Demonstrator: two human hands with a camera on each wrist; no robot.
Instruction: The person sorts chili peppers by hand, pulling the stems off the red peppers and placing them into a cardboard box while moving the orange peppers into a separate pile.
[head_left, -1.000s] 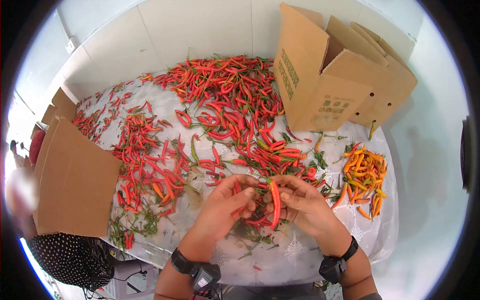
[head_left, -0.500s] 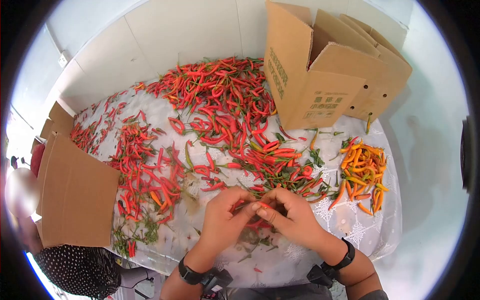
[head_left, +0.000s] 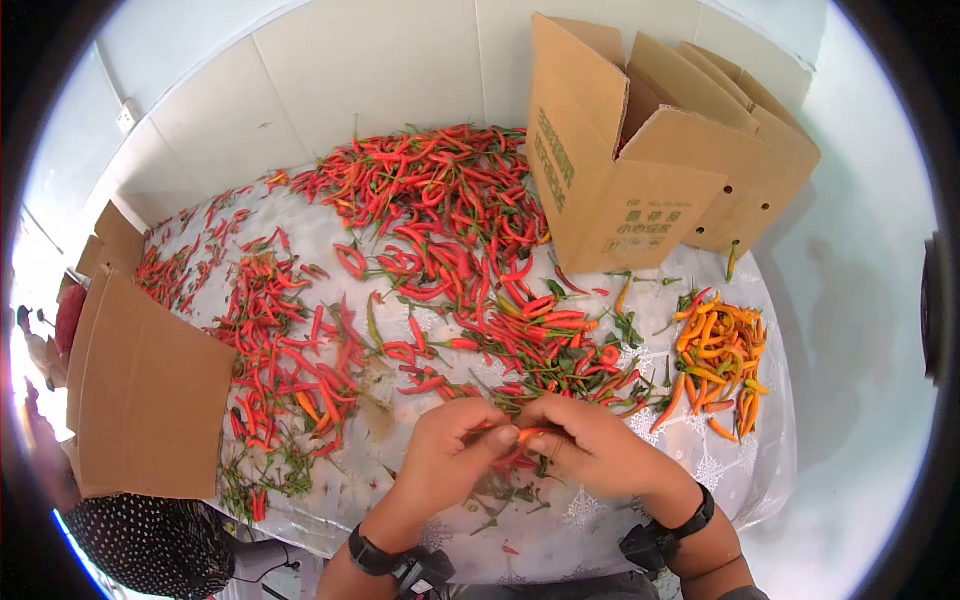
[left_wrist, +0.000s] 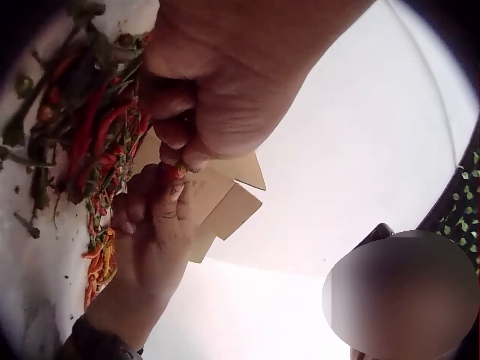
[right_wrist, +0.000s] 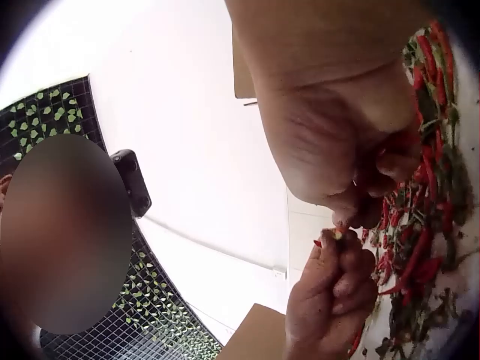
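In the head view a red-orange chili (head_left: 532,434) lies between the two hands, near the table's front. My right hand (head_left: 597,446) curls round it, thumb and fingers pinching. My left hand (head_left: 450,450) meets it from the other side, its thumb tip at the chili's end and its fingers curled. Both wrist views show the fingertips of the two hands together at a small red piece (left_wrist: 174,172). Much of the chili is hidden by the fingers. Loose red chilies and green stems (head_left: 505,492) lie under and behind the hands.
A large heap of red chilies (head_left: 430,180) lies at the back, another (head_left: 290,350) at the left. Orange chilies (head_left: 720,350) are piled at the right. Cardboard boxes stand at back right (head_left: 640,190) and left (head_left: 150,390); a person's arm is beyond the left one.
The chili that stood upright in my right hand a second ago is now mostly covered by the fingers. Both hands have come closer together and sit slightly nearer the table's front.
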